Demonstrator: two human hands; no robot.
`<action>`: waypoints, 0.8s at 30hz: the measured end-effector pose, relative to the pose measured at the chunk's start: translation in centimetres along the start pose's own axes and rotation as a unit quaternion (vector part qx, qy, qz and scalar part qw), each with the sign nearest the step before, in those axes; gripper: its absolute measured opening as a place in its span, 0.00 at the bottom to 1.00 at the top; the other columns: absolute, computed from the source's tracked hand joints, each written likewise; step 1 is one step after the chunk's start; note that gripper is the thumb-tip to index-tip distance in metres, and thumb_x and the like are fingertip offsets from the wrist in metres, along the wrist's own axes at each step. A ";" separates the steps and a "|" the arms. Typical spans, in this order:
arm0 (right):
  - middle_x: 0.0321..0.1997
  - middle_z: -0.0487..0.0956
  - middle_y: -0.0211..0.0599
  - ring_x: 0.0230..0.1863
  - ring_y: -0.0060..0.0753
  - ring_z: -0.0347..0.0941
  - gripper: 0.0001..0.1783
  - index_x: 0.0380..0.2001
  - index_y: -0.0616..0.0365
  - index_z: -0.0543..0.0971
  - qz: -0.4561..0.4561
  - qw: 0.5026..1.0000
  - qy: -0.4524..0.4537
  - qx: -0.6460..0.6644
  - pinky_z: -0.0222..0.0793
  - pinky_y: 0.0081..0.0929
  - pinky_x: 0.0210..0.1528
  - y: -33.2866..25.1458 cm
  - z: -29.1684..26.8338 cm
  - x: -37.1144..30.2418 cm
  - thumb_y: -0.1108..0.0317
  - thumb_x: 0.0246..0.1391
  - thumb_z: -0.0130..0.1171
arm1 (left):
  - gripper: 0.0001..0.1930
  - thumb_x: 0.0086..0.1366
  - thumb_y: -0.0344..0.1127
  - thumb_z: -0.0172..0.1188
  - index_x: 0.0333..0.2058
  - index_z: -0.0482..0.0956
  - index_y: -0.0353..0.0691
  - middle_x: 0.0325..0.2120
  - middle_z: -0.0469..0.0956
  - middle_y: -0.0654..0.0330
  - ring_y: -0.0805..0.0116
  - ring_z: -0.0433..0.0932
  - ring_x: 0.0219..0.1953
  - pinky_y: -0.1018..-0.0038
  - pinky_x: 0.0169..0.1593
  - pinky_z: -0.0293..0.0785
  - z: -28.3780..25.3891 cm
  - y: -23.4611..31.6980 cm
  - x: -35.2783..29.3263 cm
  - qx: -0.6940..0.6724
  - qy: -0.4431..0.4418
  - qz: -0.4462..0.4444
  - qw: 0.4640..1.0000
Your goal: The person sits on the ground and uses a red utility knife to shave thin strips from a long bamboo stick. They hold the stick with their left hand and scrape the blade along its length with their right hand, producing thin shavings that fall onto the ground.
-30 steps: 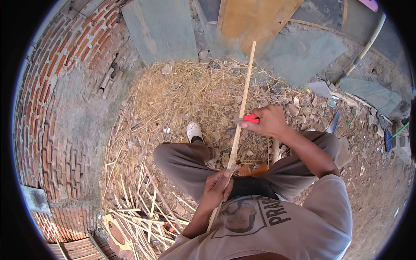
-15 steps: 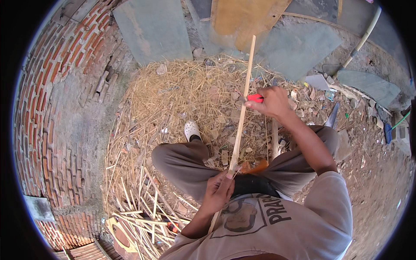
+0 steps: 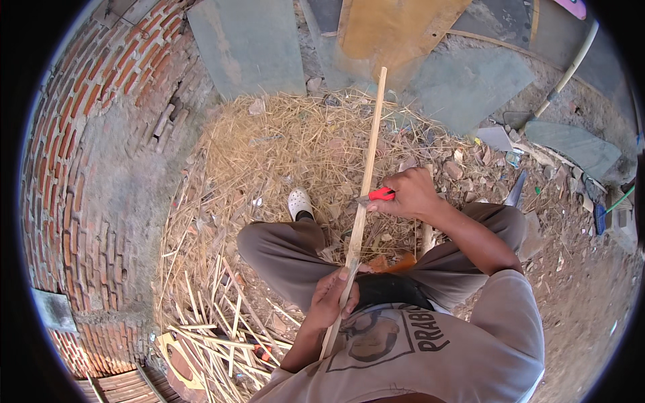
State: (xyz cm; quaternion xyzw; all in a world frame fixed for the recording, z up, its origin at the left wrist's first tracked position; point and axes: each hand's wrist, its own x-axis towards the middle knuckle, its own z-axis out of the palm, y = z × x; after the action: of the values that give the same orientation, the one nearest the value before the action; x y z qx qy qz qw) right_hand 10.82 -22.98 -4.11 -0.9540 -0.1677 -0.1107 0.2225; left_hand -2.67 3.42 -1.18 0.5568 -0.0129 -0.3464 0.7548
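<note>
Sliding lapward, the right hand is gripping the red knife; the left hand is clasping the pale strip, likely light and stiff, low down, seemingly safest.

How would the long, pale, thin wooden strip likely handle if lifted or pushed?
The long, pale, thin wooden strip is probably fairly stiff: it extends nearly straight beyond the left hand. It looks light for its length, being so narrow. Its flat-looking sides suggest sliding rather than rolling.
</note>
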 end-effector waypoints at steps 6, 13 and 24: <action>0.10 0.71 0.40 0.15 0.48 0.71 0.39 0.15 0.55 0.79 0.099 0.993 0.066 0.019 0.66 0.41 0.22 3.1 0.1 1.5 0.24 0.42 0.55 | 0.27 0.76 0.48 0.34 0.55 0.68 0.29 0.10 0.61 0.65 0.78 0.57 0.11 0.82 0.16 0.55 1.5 0.6 0.1 0.042 0.017 -0.022 0.999; 0.11 0.74 0.37 0.14 0.44 0.73 0.39 0.14 0.53 0.80 0.060 0.995 0.080 -0.019 0.69 0.40 0.21 4.2 -0.8 1.1 0.23 0.41 0.55 | 0.23 0.77 0.45 0.34 0.57 0.68 0.34 0.11 0.62 0.67 0.82 0.57 0.12 0.83 0.18 0.57 2.0 0.8 -0.7 0.080 -0.011 -0.003 0.997; 0.18 0.76 0.54 0.26 0.57 0.74 0.47 0.16 0.64 0.77 0.390 0.898 0.192 0.063 0.68 0.47 0.34 17.9 -5.5 4.3 0.23 0.52 0.39 | 0.22 0.77 0.40 0.33 0.59 0.65 0.33 0.14 0.63 0.67 0.82 0.60 0.17 0.83 0.25 0.59 3.3 0.9 -3.2 0.119 -0.122 -0.062 0.983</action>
State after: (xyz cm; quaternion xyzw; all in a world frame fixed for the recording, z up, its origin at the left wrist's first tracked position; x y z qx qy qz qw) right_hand 20.64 -39.47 -5.00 -0.8871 0.2573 -0.1850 0.3357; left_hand -5.99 2.55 2.05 0.5962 -0.1116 -0.4538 0.6528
